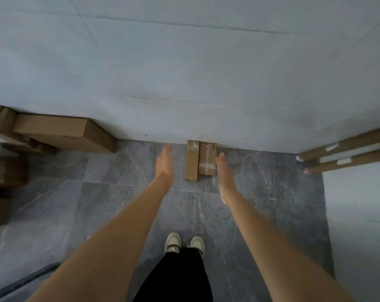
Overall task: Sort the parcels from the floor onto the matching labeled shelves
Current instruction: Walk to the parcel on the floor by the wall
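**Two Small Boxes by the Wall**

I am standing on a grey stone floor (pixel 110 214) with thin pale cracks in it. A plain pale grey wall (pixel 184 73) rises right in front of me. I see no shelves from here.

Two small brown cardboard parcels (pixel 200 159) lie flat on the floor, side by side and touching each other. Their far ends sit against the bottom of the wall. Their long sides run away from me, straight toward the wall. Both have pale tape on top.

My arms reach down and forward. My left hand (pixel 164 163) is to the left of the parcels, with a strip of floor between. My right hand (pixel 224 171) is just beside the right parcel and looks nearer to it. Both hands have straight fingers, palms turned in toward each other, and they hold nothing. The parcels lie between my two hands, so I think I need to bring both hands in from the sides to squeeze and lift them.

On the left, big brown cardboard boxes (pixel 60 134) are piled along the wall, well apart from my hands. On the right, long brown cardboard tubes (pixel 345 152) with white labels lie on the floor. Below me I see my pale shoes (pixel 184 244) and black trousers (pixel 178 277).
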